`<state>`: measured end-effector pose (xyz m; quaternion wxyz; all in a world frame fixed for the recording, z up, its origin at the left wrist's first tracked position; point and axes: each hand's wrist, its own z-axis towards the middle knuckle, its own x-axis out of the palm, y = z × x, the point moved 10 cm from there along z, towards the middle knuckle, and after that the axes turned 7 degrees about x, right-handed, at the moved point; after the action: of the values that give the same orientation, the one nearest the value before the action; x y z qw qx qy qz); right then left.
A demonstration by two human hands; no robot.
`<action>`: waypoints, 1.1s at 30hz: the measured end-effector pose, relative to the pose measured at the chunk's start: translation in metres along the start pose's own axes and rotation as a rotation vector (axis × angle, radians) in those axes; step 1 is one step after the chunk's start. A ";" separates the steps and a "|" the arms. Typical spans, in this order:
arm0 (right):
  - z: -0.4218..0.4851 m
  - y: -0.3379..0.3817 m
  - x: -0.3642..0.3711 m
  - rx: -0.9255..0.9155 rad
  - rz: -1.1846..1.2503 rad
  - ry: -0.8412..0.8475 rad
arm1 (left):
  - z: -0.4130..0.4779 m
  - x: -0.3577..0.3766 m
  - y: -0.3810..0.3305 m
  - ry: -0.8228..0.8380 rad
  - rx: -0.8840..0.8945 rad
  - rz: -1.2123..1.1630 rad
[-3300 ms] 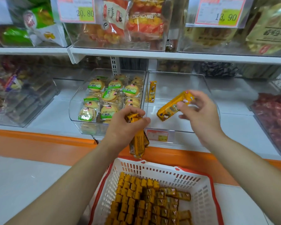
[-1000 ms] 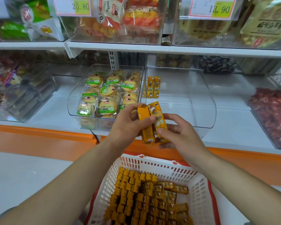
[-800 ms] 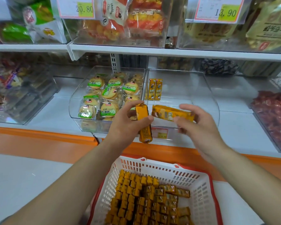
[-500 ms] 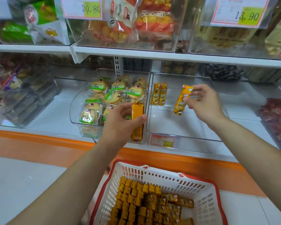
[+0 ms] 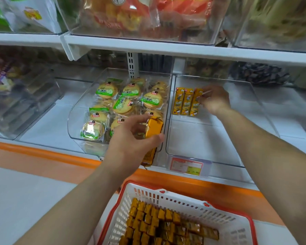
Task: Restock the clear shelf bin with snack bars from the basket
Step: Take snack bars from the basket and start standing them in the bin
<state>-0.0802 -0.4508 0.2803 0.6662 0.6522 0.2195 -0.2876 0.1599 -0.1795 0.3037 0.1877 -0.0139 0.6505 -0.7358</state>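
The clear shelf bin (image 5: 207, 144) sits on the lower shelf, mostly bare inside. At its back left, two yellow snack bars (image 5: 182, 101) stand side by side. My right hand (image 5: 215, 101) reaches deep into the bin and pinches a third snack bar (image 5: 195, 103) set against those two. My left hand (image 5: 132, 138) hovers in front of the neighbouring bin, shut on an orange-yellow snack bar (image 5: 153, 131) held upright. Below me, the white basket with a red rim (image 5: 224, 220) holds several rows of the same bars (image 5: 159, 227).
A clear bin of round green-labelled biscuit packs (image 5: 124, 103) stands left of the snack bin. A price tag (image 5: 186, 166) hangs on the bin's front lip. The upper shelf (image 5: 166, 47) overhangs the bins. An orange shelf edge (image 5: 42, 154) runs between basket and bins.
My right hand has carried its bar from in front of the bin to the back left, beside the two standing bars. My left hand keeps its bar and has barely moved.
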 end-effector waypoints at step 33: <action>-0.273 0.003 -0.070 0.145 0.718 0.398 | -0.074 0.089 -0.047 0.293 0.199 0.201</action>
<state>-0.1074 -0.1721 0.3143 0.6209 0.7755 0.0817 0.0798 0.0457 -0.1312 0.3174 0.1642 0.1768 0.5929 -0.7683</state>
